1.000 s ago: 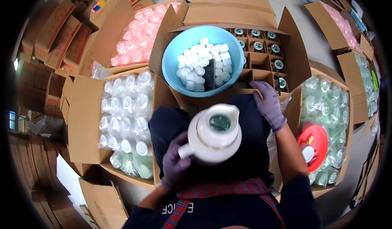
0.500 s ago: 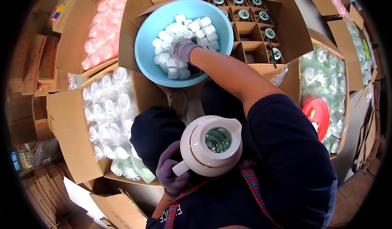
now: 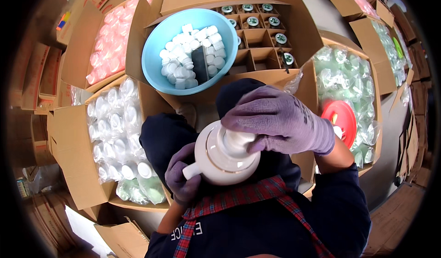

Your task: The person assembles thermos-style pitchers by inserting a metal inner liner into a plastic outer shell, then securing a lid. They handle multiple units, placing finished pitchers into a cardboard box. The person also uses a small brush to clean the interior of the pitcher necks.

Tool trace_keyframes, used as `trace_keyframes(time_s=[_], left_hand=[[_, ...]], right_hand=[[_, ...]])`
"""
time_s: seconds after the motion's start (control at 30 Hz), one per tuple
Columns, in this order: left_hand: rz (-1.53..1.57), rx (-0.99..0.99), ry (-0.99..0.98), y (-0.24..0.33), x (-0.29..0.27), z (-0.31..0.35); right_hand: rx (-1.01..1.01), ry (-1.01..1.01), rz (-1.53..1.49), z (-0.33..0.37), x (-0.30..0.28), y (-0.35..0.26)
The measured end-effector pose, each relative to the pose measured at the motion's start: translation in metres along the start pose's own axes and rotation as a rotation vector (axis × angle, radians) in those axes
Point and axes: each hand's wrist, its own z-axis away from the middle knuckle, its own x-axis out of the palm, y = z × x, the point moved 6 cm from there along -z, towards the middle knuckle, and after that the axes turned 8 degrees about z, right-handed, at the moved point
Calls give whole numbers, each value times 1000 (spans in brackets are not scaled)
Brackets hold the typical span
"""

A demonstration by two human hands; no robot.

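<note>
A white vacuum jug (image 3: 223,166) with a thin gold ring stands before my body. My left hand (image 3: 181,173), in a purple glove, is closed around its handle. My gloved right hand (image 3: 280,120) is over the jug's mouth, fingers and thumb closed around a white stopper (image 3: 239,141); the hand hides much of the stopper and the opening. Ahead, a light blue basin (image 3: 149,58) holds many white stoppers (image 3: 202,39) and a dark flat block (image 3: 199,65).
A divided carton (image 3: 305,32) behind the basin holds several jars with silvery-green tops. On the left are cartons of bagged white parts (image 3: 115,124) and pink parts (image 3: 112,37). Bagged pale green parts (image 3: 344,74) fill a right-hand carton, with a red dish (image 3: 341,122) on them.
My right hand has come back from the basin to the jug's mouth with a white stopper. The dark block in the basin is now uncovered. My left hand keeps the handle.
</note>
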Motion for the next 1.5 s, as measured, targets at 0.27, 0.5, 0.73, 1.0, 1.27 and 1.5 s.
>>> trace_keyframes(time_s=[0.27,0.5,0.73,1.0,1.27,1.5], left_hand=[[162,-106,103,-32,13,21],[456,-249,-20,-47,-11,27],[320,-591,274,-18,6,51],[12,60,-102,26,27,19],[128,72,-152,24,14,23],[126,73,-147,18,11,22]], right_hand=[[34,71,121,39,14,-39],[665,558,423,175,-21,3],[1349,201,570,455,20,62],[1245,11,450,459,-10,113],[1518,-44,288,437,-24,88],[916,927,-240,231,-65,12]])
